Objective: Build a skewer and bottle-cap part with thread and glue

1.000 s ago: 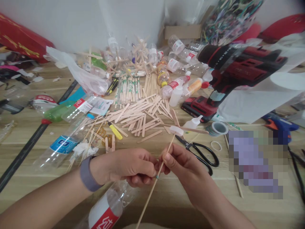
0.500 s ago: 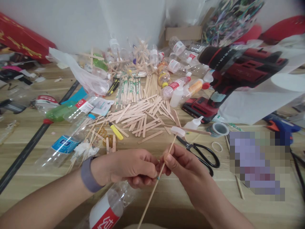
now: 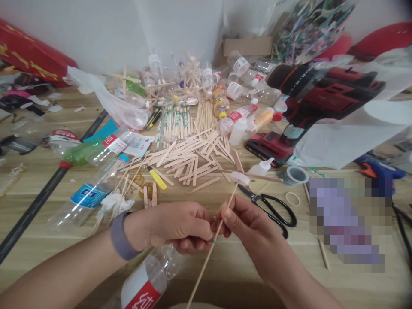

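Note:
A thin wooden stick (image 3: 204,267) slants up between my hands, with a small blue-green bit partway along it. At its top end sits a white round cap (image 3: 240,178) with flat wooden craft sticks across it like blades. My right hand (image 3: 247,227) pinches the stick below the cap between thumb and fingers. My left hand (image 3: 182,223), a grey band on its wrist, is closed with its fingertips against the stick by the blue-green bit; its inner fingers are partly hidden. Beneath my left hand lies a clear plastic bottle (image 3: 144,274) with a red and white label.
Black-handled scissors (image 3: 278,210) lie right of my hands, near a tape roll (image 3: 294,175). A red and black power drill (image 3: 309,98) stands behind them. Loose craft sticks (image 3: 186,159) are heaped mid-table. A blue-labelled bottle (image 3: 88,195) and yellow-handled tool (image 3: 157,177) lie left.

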Demonstrator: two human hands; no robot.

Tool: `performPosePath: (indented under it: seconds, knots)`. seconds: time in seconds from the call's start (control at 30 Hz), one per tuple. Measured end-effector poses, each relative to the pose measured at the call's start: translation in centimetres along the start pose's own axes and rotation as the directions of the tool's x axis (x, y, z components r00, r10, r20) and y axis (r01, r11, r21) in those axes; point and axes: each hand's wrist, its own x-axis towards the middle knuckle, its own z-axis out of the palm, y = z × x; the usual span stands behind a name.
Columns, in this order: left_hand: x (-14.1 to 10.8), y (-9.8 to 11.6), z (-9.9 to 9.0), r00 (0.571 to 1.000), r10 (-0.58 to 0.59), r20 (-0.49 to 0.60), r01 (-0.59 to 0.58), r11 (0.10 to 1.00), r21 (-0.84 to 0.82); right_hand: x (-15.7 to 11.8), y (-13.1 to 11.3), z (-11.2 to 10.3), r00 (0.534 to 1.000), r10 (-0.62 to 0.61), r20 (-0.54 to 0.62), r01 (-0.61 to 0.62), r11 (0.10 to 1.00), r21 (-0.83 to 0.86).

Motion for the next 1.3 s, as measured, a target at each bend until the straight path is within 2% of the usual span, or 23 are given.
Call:
performPosePath:
  seconds: [0.4, 0.6, 0.93, 1.3]
  knots:
    - [0.3, -0.1, -0.5, 0.999, 0.033, -0.017, -0.033, 0.999, -0.007, 0.8, 0.2, -0.2, 0.998, 0.049, -0.041, -0.049, 0.999, -0.010]
    - [0.8, -0.2, -1.0, 0.994, 0.069, -0.091, -0.067, 0.998, 0.022, 1.8, 0.7, -0.6, 0.995, 0.084, -0.060, -0.086, 0.996, -0.026]
    - [0.7, 0.1, -1.1, 0.988, 0.048, -0.145, -0.046, 0.999, 0.017, 2.5, 0.9, -0.6, 0.994, 0.099, -0.048, -0.098, 0.995, 0.027]
    - [0.5, 0.0, -1.5, 0.983, 0.081, -0.165, -0.076, 0.996, 0.037, 2.4, 0.7, -0.9, 0.994, 0.096, -0.052, -0.097, 0.995, -0.017]
